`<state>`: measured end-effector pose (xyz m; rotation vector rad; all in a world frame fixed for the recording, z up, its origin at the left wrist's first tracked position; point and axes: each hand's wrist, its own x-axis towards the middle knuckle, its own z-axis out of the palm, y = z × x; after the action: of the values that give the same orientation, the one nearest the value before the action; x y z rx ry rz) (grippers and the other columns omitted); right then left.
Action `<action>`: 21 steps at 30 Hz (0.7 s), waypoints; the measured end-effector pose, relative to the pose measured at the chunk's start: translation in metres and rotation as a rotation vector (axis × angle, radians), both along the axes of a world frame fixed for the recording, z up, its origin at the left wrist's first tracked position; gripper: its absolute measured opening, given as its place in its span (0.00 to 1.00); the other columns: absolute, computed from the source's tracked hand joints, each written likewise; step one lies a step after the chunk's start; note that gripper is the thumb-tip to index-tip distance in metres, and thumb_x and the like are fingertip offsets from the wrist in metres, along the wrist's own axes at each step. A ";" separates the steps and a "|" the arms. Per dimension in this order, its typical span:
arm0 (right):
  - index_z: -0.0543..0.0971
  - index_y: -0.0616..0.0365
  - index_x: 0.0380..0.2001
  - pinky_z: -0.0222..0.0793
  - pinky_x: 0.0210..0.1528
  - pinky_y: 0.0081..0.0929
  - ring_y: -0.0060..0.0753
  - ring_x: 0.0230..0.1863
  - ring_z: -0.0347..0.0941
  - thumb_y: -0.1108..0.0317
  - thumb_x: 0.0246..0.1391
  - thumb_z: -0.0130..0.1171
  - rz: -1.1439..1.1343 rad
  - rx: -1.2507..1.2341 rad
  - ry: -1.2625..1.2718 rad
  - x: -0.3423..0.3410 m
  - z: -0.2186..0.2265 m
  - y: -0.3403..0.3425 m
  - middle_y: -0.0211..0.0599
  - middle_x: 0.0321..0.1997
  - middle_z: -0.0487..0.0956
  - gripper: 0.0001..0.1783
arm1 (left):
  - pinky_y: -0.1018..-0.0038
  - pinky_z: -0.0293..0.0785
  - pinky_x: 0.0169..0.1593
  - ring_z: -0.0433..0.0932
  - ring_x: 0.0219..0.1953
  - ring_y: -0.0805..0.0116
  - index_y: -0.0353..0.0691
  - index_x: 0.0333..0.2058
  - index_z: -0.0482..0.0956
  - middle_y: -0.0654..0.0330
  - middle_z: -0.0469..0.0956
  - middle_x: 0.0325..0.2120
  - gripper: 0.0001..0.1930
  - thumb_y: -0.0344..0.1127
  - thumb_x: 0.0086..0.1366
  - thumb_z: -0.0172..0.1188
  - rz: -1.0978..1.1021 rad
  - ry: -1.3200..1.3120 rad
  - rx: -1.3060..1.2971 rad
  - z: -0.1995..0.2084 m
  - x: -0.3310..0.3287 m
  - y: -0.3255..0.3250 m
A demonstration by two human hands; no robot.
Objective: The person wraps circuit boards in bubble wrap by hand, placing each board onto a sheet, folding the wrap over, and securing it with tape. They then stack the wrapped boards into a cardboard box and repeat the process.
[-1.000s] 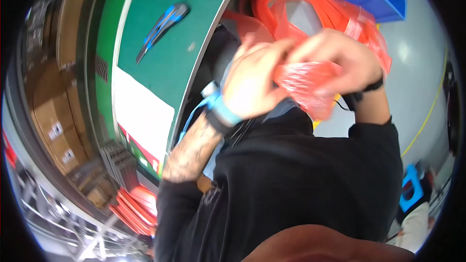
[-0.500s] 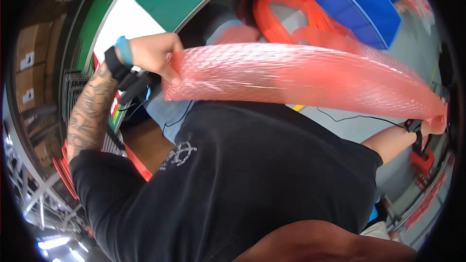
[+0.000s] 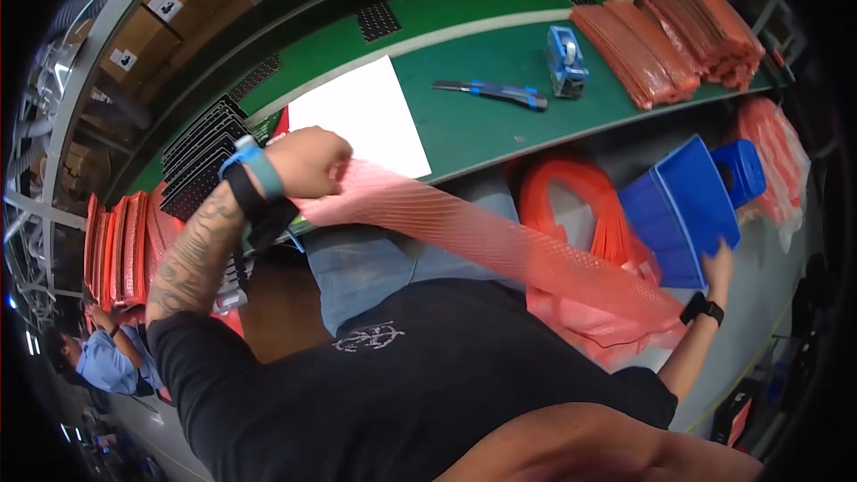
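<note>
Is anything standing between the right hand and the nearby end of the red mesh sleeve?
Nothing visible stands between the right hand and that end of the red mesh sleeve. The blue bin sits beside the blurred hand, apparently behind it, not in between. Whether hand and sleeve touch, I cannot tell.

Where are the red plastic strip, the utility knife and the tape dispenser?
Red plastic strip [image 3: 486, 234]: head view, midway along its stretched length.
Utility knife [image 3: 493, 92]: head view, the middle of its body.
Tape dispenser [image 3: 568, 73]: head view, its blue body.
</note>
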<state>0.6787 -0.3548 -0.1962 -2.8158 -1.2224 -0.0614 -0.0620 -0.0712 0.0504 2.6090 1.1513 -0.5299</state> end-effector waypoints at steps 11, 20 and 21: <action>0.81 0.67 0.44 0.77 0.42 0.23 0.26 0.40 0.82 0.72 0.59 0.65 1.090 0.082 1.453 -0.472 0.206 0.297 0.40 0.41 0.84 0.12 | 0.62 0.73 0.54 0.75 0.56 0.52 0.41 0.51 0.79 0.48 0.78 0.47 0.28 0.29 0.48 0.70 -0.143 -0.620 0.918 0.048 0.050 0.013; 0.81 0.68 0.46 0.79 0.39 0.25 0.27 0.36 0.82 0.71 0.62 0.63 0.908 0.367 1.731 -0.489 0.179 0.417 0.39 0.40 0.84 0.13 | 0.62 0.75 0.57 0.75 0.56 0.59 0.33 0.61 0.66 0.54 0.75 0.53 0.25 0.26 0.67 0.62 0.662 -1.825 -0.924 -0.142 0.096 0.019; 0.81 0.68 0.46 0.79 0.39 0.25 0.27 0.36 0.82 0.71 0.62 0.63 0.897 0.348 1.728 -0.482 0.184 0.432 0.39 0.40 0.84 0.13 | 0.63 0.77 0.55 0.77 0.54 0.60 0.33 0.59 0.68 0.54 0.76 0.51 0.22 0.26 0.68 0.61 0.792 -1.850 -0.935 -0.146 0.099 0.027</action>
<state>0.1972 0.0770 -0.0120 -0.8948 -1.3266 1.5136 0.0372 -0.0446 -0.0951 0.7917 0.6629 1.0426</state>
